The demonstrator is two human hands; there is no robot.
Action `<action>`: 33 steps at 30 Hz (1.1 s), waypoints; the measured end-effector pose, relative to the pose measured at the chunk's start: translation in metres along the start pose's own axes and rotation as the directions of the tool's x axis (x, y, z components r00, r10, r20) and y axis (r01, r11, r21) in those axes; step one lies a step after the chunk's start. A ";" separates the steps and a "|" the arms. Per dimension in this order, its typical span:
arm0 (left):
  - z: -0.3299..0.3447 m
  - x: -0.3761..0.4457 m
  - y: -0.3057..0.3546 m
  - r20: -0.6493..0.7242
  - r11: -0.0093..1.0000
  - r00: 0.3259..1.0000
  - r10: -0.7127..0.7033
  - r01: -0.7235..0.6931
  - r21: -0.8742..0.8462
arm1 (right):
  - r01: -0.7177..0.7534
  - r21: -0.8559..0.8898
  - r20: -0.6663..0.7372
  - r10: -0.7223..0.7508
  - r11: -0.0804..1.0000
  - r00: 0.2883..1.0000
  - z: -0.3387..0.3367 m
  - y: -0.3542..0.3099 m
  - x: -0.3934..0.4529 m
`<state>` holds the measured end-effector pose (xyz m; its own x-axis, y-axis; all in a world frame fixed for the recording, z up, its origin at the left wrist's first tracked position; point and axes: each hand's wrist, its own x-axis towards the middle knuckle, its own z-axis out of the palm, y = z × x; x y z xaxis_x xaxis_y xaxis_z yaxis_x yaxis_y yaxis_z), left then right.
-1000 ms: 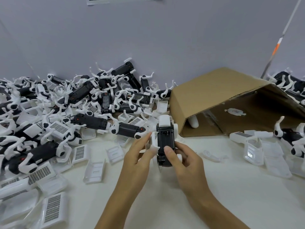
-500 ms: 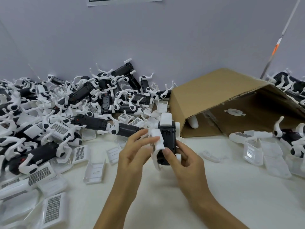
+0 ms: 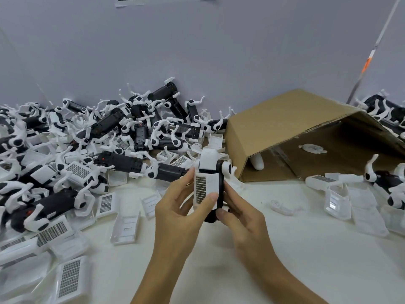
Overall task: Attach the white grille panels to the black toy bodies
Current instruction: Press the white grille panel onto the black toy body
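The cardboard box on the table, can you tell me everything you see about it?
The cardboard box is plain brown corrugated card, tipped on its side with its open mouth facing the camera and right. It rests on the white table, its back close to the grey wall. Inside it is dark, with a small white plastic part lying deep within and another rounded white piece standing near the left edge of the opening. Toy bodies and grille panels lie around it. Neither hand touches it.

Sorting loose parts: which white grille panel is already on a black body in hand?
The grille panel held upright between the left hand and right hand, against the black body; the others lie loose on the table.
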<state>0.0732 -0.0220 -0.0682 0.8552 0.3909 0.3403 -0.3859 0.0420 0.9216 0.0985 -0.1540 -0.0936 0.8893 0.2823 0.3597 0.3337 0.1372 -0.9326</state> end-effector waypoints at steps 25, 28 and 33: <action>-0.011 0.003 0.008 0.405 0.988 0.903 -0.140 0.103 0.112 | -0.136 0.191 -0.045 0.147 0.972 0.988 -0.001 -0.025 0.003; -0.009 0.003 0.008 0.378 0.991 0.916 -0.134 0.118 0.066 | -0.155 0.230 -0.067 0.175 0.961 0.982 -0.003 -0.025 0.004; -0.005 0.001 0.005 0.297 0.995 0.950 -0.102 0.093 0.044 | -0.120 0.230 -0.102 0.146 0.966 0.984 -0.001 -0.026 0.006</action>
<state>0.0699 -0.0166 -0.0641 0.9539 0.0941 0.2849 -0.2894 0.0372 0.9565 0.0955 -0.1568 -0.0668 0.9558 0.2010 0.2148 0.1440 0.3170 -0.9374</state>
